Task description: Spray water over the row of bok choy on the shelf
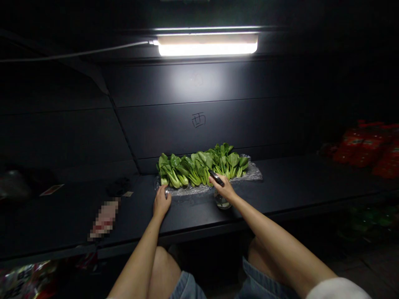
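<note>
Right hand (222, 187) pinches a black device (216, 177) above a glass jar (222, 202) before the bok choy (202, 166); left hand (161, 202) lies open on its plastic film (246, 174). A slip could topple the jar.

view: single head-worn camera above the person's knees (163, 272) | facing: forward and down past the forearms (274, 236) toward a dark counter (280, 187) | range: close on the bok choy (202, 166), left hand (161, 202) and right hand (223, 189) | frame top: strip light (207, 45)
</note>
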Action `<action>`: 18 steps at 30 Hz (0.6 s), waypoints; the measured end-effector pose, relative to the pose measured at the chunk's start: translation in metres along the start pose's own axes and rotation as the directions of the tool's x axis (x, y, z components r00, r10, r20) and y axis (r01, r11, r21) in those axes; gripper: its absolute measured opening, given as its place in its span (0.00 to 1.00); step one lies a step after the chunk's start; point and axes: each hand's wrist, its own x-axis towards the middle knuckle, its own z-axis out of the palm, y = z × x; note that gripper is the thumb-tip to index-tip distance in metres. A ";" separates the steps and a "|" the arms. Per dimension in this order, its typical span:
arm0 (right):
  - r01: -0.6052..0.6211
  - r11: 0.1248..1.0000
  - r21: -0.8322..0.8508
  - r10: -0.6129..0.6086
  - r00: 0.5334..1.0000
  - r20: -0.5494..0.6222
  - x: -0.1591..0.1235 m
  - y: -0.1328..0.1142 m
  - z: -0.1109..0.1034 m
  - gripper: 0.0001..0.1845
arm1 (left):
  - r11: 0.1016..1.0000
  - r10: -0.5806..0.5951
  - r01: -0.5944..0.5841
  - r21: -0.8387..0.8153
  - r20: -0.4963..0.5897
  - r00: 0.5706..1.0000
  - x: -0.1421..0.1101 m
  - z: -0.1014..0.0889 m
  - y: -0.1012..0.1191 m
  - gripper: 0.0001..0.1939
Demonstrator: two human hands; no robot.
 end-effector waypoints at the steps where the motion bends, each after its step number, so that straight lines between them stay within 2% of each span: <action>1: -0.002 1.000 -0.004 0.002 1.000 0.013 0.000 -0.001 0.000 0.21 | 1.000 0.000 0.000 -0.005 -0.001 1.000 0.001 0.000 0.000 0.22; 12: 0.072 0.997 0.031 -0.074 0.995 0.070 0.004 -0.008 0.020 0.19 | 0.998 -0.063 0.063 -0.003 -0.011 0.998 0.001 -0.024 -0.014 0.21; 18: 0.086 0.996 0.035 -0.089 0.991 0.095 0.005 -0.014 0.029 0.19 | 0.995 -0.102 0.102 0.010 0.002 0.995 -0.003 -0.028 -0.013 0.21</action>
